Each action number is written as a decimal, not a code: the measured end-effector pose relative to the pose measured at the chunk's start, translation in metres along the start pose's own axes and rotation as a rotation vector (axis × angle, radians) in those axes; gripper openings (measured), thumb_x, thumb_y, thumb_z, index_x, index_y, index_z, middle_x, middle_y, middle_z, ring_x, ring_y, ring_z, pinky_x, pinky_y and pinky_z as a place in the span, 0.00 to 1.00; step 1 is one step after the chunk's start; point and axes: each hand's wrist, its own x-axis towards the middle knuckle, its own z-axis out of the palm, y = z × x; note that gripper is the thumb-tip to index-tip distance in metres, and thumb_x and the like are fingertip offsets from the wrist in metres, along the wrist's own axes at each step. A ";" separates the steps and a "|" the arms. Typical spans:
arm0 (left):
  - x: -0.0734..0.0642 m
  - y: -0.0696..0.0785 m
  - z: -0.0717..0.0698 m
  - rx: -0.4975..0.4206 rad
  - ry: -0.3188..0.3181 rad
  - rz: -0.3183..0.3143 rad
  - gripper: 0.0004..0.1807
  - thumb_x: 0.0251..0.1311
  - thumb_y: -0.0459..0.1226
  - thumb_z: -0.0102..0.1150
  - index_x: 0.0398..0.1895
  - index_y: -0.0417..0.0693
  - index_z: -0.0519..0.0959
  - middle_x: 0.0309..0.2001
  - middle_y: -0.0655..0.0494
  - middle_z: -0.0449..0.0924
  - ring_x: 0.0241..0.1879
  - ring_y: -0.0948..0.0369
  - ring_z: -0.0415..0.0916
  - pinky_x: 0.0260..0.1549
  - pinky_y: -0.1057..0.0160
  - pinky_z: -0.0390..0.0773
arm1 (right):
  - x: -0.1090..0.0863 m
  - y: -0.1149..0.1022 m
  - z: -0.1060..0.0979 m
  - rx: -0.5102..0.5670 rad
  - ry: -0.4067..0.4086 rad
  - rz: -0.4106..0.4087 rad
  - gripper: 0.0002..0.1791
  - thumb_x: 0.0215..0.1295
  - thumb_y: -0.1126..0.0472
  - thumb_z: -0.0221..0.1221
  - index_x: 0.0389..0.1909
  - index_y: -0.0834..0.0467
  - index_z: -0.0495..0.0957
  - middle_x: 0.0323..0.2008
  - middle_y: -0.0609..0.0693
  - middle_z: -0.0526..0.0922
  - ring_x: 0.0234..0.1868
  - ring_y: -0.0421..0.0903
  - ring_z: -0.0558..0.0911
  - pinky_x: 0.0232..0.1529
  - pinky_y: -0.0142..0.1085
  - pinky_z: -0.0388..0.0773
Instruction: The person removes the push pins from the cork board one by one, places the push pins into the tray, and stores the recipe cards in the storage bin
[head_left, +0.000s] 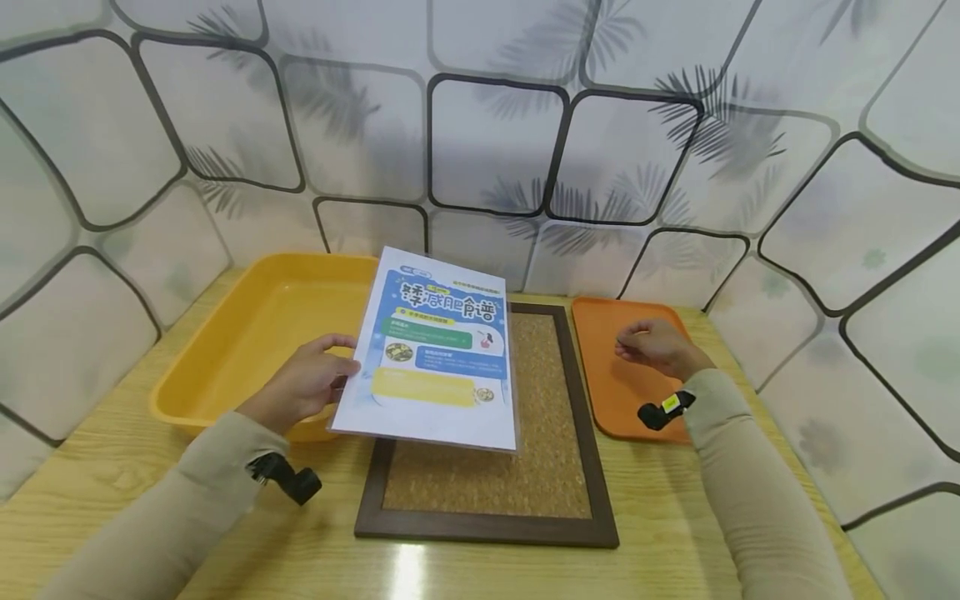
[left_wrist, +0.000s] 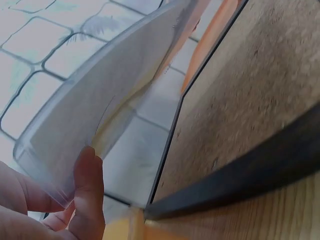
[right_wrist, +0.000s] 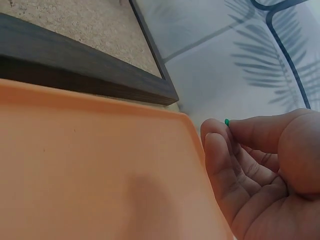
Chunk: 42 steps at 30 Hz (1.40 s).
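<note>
My left hand (head_left: 311, 379) grips a printed sheet in a clear plastic sleeve (head_left: 442, 358) by its left edge. The sheet has a blue header with Chinese lettering, and it is held tilted above a cork board (head_left: 547, 433) with a dark brown frame, covering much of its upper left. From the left wrist view, the pale back of the sheet (left_wrist: 95, 95) shows, with a finger against it. Over an orange tray (head_left: 607, 392), my right hand (head_left: 656, 346) pinches a tiny green thing (right_wrist: 227, 122) between thumb and fingertip; most of it is hidden.
A deep yellow tray (head_left: 217, 350) stands at the left, partly behind my left hand. Everything rests on a light wooden table (head_left: 315, 550). Patterned wall panels (head_left: 495, 150) with dark outlines and leaf prints enclose the back and sides.
</note>
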 end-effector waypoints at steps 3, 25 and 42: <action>0.000 -0.001 -0.009 -0.002 0.003 0.004 0.23 0.72 0.28 0.43 0.68 0.42 0.57 0.61 0.37 0.66 0.46 0.51 0.73 0.40 0.59 0.79 | -0.002 0.001 -0.002 -0.009 0.009 0.008 0.15 0.73 0.70 0.48 0.55 0.75 0.62 0.36 0.53 0.80 0.36 0.40 0.82 0.47 0.36 0.79; -0.007 -0.002 -0.086 -0.073 0.023 -0.013 0.28 0.71 0.29 0.43 0.72 0.45 0.50 0.62 0.42 0.58 0.45 0.56 0.71 0.42 0.63 0.79 | -0.008 0.016 -0.013 0.010 0.019 0.011 0.17 0.72 0.71 0.48 0.57 0.77 0.61 0.36 0.52 0.79 0.35 0.39 0.82 0.44 0.33 0.79; -0.013 -0.006 -0.135 -0.070 0.049 -0.036 0.39 0.70 0.30 0.48 0.77 0.46 0.40 0.54 0.51 0.63 0.37 0.67 0.75 0.40 0.64 0.78 | -0.011 0.025 -0.021 0.074 0.027 0.002 0.13 0.72 0.72 0.46 0.53 0.75 0.63 0.34 0.50 0.79 0.33 0.38 0.81 0.39 0.30 0.79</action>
